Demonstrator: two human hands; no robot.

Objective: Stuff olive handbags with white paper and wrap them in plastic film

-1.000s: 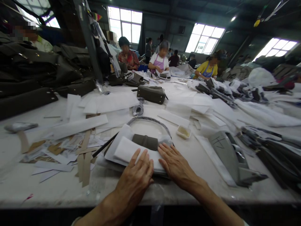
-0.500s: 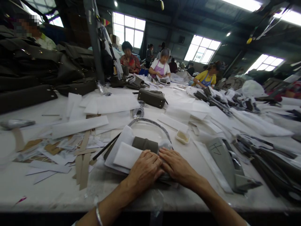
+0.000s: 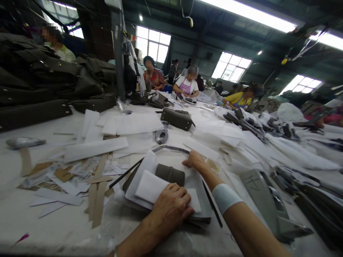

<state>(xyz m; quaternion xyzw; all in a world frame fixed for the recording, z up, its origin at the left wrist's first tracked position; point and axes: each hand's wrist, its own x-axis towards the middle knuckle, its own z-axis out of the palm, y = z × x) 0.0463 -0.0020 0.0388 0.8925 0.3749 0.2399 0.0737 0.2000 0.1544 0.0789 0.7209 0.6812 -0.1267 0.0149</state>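
A dark olive handbag [image 3: 171,174] lies in front of me with white foam sheets [image 3: 152,186] folded over it. My left hand [image 3: 173,203] rests low on the bag, its fingers bent together over the foam and the fingertips partly hidden. Beyond the bag arches a handle in grey wrapping [image 3: 170,147]. My right hand [image 3: 195,160] is closed on the handle's right end, with the exact grip hidden behind the fingers. Dark straps stick out on both sides, the right strap [image 3: 213,203] running beneath my right forearm.
Paper strips and small packets [image 3: 77,171] lie scattered at left. A grey tape dispenser [image 3: 264,196] stands at right beside more dark bags [image 3: 308,200]. Farther back are a coil of wrapping [image 3: 162,135], another bag [image 3: 177,118] and a shallow dish [image 3: 213,166]. Several co-workers sit across the table.
My right hand has left the front of the bag and moved up and away to the handle. The left hand stays on the bag. The view has shifted slightly.
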